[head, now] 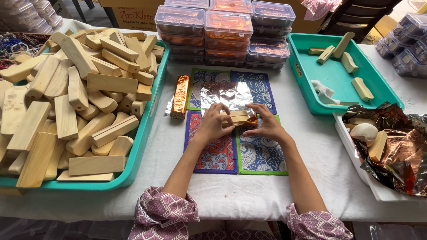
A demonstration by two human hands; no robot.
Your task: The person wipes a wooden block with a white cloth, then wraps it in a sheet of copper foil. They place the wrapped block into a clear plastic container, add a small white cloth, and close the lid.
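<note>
both hands meet at the middle of the table over a pale wooden block point(239, 117). the left hand point(213, 126) curls its fingers over the block's left end, and the right hand point(265, 126) pinches the right end, where orange foil point(251, 121) shows under the fingertips. the block lies at the near edge of a silver foil sheet point(224, 94), which is spread on patterned mats point(218, 153) in blue, red and green.

just left of the sheet lies a long bar already wrapped in orange foil point(181, 96). behind the mats stand stacked clear plastic boxes point(227, 26) with lids, some showing orange contents, and a brown cardboard carton point(133, 15) with red lettering sits further back. more clear boxes point(407, 53) stand at the far right.

a large teal tray point(147, 129) on the left is heaped with bare wooden blocks point(75, 93), its rim close to the mats. a second teal tray point(333, 75) at right holds only a few blocks and carries a small label on its left wall. a white tray point(351, 151) nearer the right edge holds crumpled copper foil point(400, 146). open white tablecloth point(311, 178) lies between the mats and the right-hand trays, and along the near edge.
</note>
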